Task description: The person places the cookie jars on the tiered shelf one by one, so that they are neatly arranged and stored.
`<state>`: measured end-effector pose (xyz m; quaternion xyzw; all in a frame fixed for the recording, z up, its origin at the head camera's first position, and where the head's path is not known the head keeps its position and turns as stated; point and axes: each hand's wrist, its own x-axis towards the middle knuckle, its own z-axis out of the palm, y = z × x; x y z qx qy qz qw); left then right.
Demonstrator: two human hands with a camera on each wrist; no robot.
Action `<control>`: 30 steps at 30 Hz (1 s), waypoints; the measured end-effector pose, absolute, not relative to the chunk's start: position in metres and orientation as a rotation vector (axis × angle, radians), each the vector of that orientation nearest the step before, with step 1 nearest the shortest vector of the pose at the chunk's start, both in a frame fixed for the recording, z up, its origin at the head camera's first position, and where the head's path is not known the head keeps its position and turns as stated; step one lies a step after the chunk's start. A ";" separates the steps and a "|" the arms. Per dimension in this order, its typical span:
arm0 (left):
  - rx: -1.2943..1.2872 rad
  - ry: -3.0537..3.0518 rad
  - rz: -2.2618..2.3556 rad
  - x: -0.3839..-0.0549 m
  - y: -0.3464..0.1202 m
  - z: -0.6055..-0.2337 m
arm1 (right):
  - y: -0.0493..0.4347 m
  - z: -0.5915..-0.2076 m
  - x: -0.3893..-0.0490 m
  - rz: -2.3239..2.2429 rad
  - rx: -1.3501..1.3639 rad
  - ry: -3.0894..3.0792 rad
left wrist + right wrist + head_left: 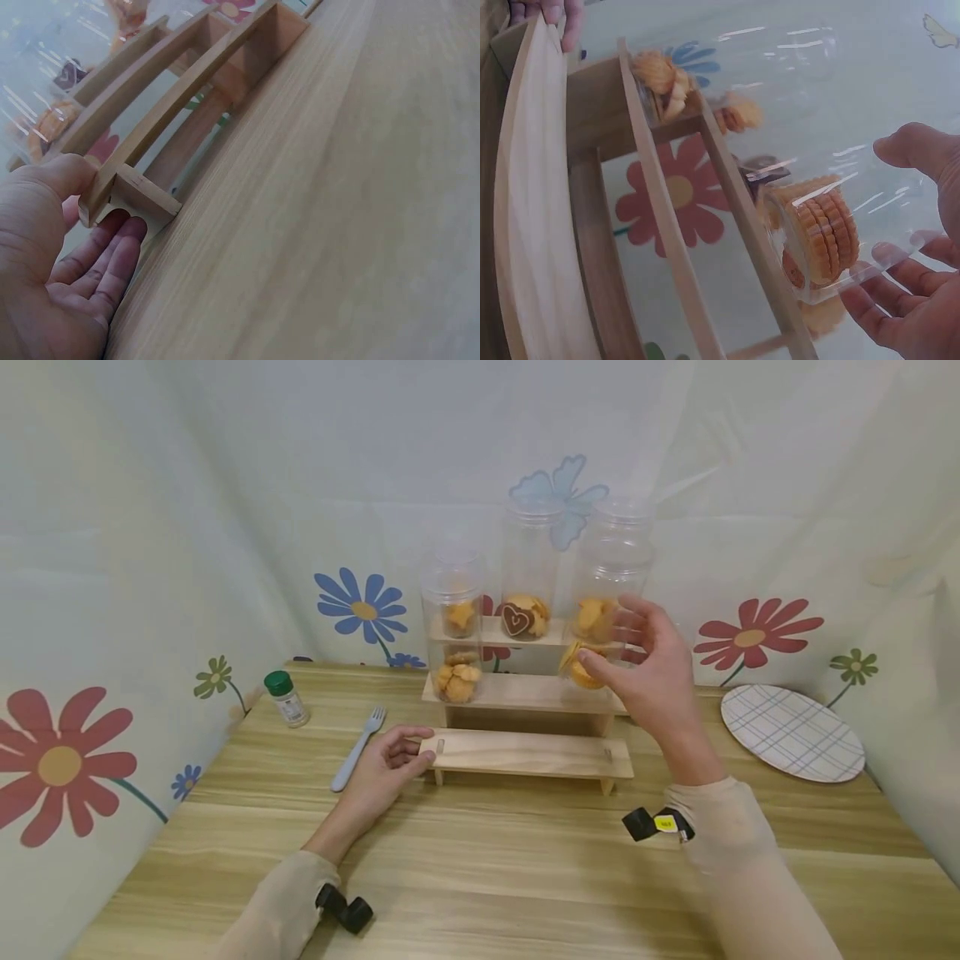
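My left hand (386,768) grips the left end of the lowest tier of a wooden tiered stand (525,752). In the left wrist view, its thumb lies over the board's end and other fingers sit below. At the right of the middle tier, my right hand (656,668) holds a clear jar with round ridged cookies (821,232) inside. Fingers and thumb lie on opposite sides of this jar, which leans a little. Another clear jar of cookies (457,681) stands at the middle tier's left end. Several clear jars with cookies, one showing a heart cookie (517,620), line the top tier.
A green-capped seasoning bottle (287,700) and a pale blue fork (358,750) are on the wooden table (487,877) to the left. A checked plate (792,732) lies at the right. Behind everything hangs a flowered curtain (450,443).
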<state>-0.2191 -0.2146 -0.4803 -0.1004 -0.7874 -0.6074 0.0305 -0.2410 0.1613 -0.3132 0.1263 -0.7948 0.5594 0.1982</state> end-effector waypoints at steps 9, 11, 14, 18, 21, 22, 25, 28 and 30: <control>-0.316 -2.438 -1.849 -0.220 -0.216 -0.482 | 0.130 -0.328 -0.255 1.596 0.414 -2.233; -0.323 -2.437 -1.846 -0.219 -0.217 -0.482 | 0.124 -0.332 -0.257 1.602 0.428 -2.233; -0.325 -2.435 -1.848 -0.219 -0.217 -0.481 | 0.116 -0.337 -0.259 1.618 0.434 -2.240; -0.320 -2.435 -1.853 -0.219 -0.216 -0.480 | 0.108 -0.342 -0.260 1.626 0.418 -2.260; -0.318 -2.433 -1.862 -0.219 -0.215 -0.479 | 0.104 -0.345 -0.261 1.622 0.409 -2.271; -0.317 -2.432 -1.866 -0.219 -0.215 -0.479 | 0.103 -0.346 -0.261 1.622 0.409 -2.275; -0.315 -2.431 -1.872 -0.219 -0.214 -0.478 | 0.100 -0.348 -0.263 1.620 0.413 -2.283; -0.312 -2.431 -1.874 -0.218 -0.214 -0.478 | 0.098 -0.351 -0.265 1.611 0.410 -2.298; -0.310 -2.431 -1.875 -0.219 -0.214 -0.479 | 0.097 -0.352 -0.265 1.602 0.405 -2.306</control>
